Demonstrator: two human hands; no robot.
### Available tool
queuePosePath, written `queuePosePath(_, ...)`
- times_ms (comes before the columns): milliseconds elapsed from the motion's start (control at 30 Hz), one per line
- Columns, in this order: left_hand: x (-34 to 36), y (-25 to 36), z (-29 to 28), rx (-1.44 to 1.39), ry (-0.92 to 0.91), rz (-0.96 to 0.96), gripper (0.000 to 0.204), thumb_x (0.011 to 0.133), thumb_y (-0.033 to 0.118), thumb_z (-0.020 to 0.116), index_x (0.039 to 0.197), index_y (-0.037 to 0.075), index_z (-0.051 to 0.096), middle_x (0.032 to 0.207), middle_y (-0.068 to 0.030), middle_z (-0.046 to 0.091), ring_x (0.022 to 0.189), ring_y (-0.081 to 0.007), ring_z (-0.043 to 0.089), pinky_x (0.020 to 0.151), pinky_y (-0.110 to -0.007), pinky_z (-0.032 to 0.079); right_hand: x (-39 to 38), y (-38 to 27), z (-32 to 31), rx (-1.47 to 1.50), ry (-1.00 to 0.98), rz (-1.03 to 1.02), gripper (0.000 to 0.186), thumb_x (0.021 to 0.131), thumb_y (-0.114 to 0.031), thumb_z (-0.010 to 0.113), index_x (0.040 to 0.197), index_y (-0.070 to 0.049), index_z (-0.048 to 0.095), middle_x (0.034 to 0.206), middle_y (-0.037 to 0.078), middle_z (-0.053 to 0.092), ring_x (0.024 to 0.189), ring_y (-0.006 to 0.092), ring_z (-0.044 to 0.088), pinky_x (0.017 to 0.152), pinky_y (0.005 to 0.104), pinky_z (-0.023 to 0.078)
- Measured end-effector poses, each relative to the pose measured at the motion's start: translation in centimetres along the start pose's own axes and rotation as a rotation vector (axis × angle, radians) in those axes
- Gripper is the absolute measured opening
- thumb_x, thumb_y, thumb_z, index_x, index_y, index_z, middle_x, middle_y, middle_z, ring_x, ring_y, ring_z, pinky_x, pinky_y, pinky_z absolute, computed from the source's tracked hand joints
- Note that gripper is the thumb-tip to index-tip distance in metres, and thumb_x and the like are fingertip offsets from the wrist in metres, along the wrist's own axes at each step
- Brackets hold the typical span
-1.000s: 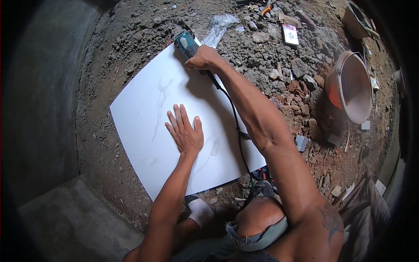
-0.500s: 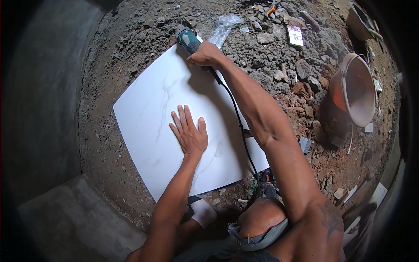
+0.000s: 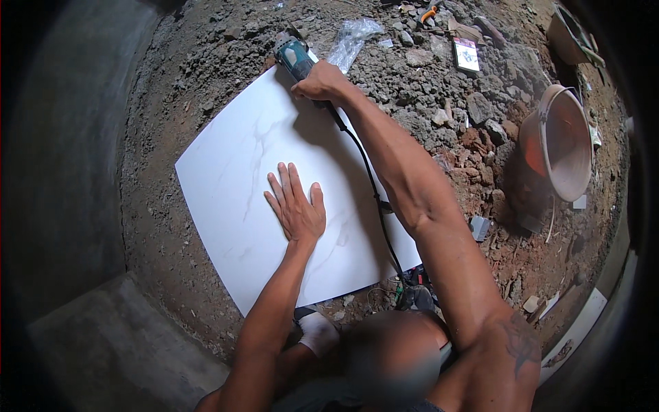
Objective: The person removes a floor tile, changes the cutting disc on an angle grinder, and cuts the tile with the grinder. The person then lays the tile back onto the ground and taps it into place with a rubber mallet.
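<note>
A large white tile [image 3: 233, 172] with faint grey veining lies over the rough ground. Flat on its middle rests my left hand [image 3: 298, 209], fingers spread. At the tile's far corner, my right hand [image 3: 321, 81] is wrapped round the body of a teal angle grinder [image 3: 295, 56]. The grinder's head points away from me, past the tile's far edge, with its disc seen nearly edge-on. A black power cord [image 3: 367, 158] runs from the grinder's rear across the tile towards my knees. My right palm hides part of the grinder's body.
Broken soil and stones [image 3: 425, 69] surround the tile. Crumpled clear plastic [image 3: 353, 41] lies beside the grinder, with an orange-handled tool [image 3: 429, 14] and a small box [image 3: 465, 55] farther right. A bucket [image 3: 566, 144] lies tipped at right; a grey wall [image 3: 75, 151] stands at left.
The grinder and my right hand have shifted slightly to the left and its disc shows more. My left hand stays flat on the tile.
</note>
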State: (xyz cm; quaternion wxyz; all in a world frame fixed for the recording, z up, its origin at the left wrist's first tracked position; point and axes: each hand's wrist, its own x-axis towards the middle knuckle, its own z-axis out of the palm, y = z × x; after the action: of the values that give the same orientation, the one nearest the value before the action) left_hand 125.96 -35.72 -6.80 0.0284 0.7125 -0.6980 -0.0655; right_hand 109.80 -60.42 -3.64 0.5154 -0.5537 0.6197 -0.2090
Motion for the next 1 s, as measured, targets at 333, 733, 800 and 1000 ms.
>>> queuePosePath(333, 0.0, 0.0, 0.1, -0.009, 0.039, 0.014, 0.068, 0.103, 0.036, 0.043, 0.158, 0.005, 0.020, 0.166, -0.0185, 0.017, 0.153, -0.0438, 0.008, 0.120, -0.062, 0.005, -0.6, -0.3, -0.5, -0.084, -0.053, -0.029, 0.038, 0.069, -0.031, 0.073, 0.085, 0.003, 0.073, 0.081, 0.015, 0.074, 0.072, 0.0244, 0.073, 0.068, 0.0329, 0.059)
queuePosePath(733, 0.0, 0.0, 0.0, -0.010, 0.053, 0.029, 0.068, 0.102, 0.035, 0.044, 0.158, 0.004, 0.021, 0.165, -0.0190, 0.018, 0.152, -0.0449, 0.008, 0.119, -0.063, 0.007, -1.4, -0.1, -0.4, -0.008, -0.038, -0.008, 0.038, 0.070, -0.030, 0.073, 0.084, 0.005, 0.072, 0.079, 0.015, 0.073, 0.068, 0.0231, 0.072, 0.066, 0.0332, 0.059)
queuePosePath(800, 0.0, 0.0, 0.0, 0.005, 0.008, 0.014, 0.068, 0.102, 0.035, 0.044, 0.158, 0.005, 0.021, 0.165, -0.0189, 0.017, 0.152, -0.0447, 0.008, 0.120, -0.063, 0.006, -1.4, 0.0, -0.3, -0.075, -0.030, 0.003, 0.037, 0.070, -0.031, 0.073, 0.083, 0.004, 0.072, 0.079, 0.014, 0.073, 0.067, 0.0232, 0.072, 0.065, 0.0328, 0.059)
queuePosePath(1000, 0.0, 0.0, 0.0, -0.002, 0.002, 0.018, 0.068, 0.103, 0.036, 0.042, 0.159, 0.005, 0.019, 0.166, -0.0191, 0.016, 0.153, -0.0447, 0.007, 0.120, -0.063, 0.005, -1.5, 0.2, -0.3, -0.027, -0.052, 0.021, 0.038, 0.069, -0.032, 0.075, 0.083, 0.004, 0.073, 0.078, 0.013, 0.073, 0.067, 0.0235, 0.072, 0.066, 0.0327, 0.059)
